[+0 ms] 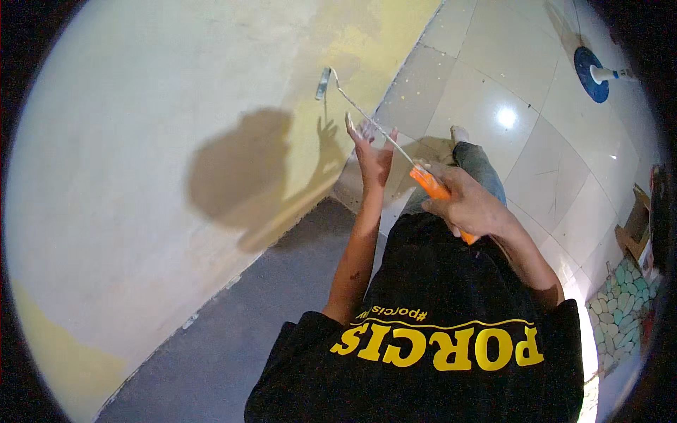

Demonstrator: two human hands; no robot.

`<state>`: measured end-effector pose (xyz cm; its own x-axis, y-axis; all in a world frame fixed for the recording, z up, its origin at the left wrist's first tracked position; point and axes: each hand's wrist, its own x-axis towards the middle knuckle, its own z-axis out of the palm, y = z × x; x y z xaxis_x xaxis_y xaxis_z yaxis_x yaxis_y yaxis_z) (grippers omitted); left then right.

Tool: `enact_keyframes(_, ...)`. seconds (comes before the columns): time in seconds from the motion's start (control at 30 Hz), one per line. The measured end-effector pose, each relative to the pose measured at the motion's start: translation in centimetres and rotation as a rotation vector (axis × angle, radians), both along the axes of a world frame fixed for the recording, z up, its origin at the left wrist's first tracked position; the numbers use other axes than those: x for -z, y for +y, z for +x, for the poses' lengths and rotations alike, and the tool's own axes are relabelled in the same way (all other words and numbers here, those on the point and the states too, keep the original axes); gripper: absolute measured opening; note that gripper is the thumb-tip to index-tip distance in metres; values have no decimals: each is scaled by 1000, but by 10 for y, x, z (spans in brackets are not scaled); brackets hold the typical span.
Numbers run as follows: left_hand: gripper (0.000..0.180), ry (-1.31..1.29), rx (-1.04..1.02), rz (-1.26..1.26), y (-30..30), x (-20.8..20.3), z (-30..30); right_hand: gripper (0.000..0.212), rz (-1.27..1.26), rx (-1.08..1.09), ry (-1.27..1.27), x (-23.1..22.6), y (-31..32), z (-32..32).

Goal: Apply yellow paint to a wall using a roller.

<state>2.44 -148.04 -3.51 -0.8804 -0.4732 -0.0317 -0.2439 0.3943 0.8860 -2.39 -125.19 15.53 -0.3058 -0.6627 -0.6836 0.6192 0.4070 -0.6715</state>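
Note:
My right hand [467,201] is wrapped round the orange handle [430,183] of a small paint roller. Its thin bent metal rod [374,123] runs up and to the left, ending in a narrow, pale roller head [323,83] at the wall; I cannot tell whether it touches. Below the rod, my left hand [372,151] is raised with fingers spread, whitish smears on the fingertips, and it holds nothing. The wall [141,106] is pale, with yellowish areas near the roller head and at the lower left.
Glossy tiles [515,92] cover the floor on the right, dotted with pale specks. A grey floor strip [233,324] runs along the wall's foot. At the upper right stands a blue disc [589,76] with a white post. A pebble-patterned mat [620,307] and brown cardboard [635,229] lie at the right.

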Motion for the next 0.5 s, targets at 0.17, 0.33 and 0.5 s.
enact_keyframes(0.17,53,-122,9,-104,4,-12,-67,42,-50,115,79,38,-23,-20)
enact_keyframes(0.33,37,-118,33,-66,6,-18,-50,61,44,12,25,23,-1,-12)
enact_keyframes(0.5,40,106,22,-199,0,-35,-27,49,-114,22,-27,-5,10,10)
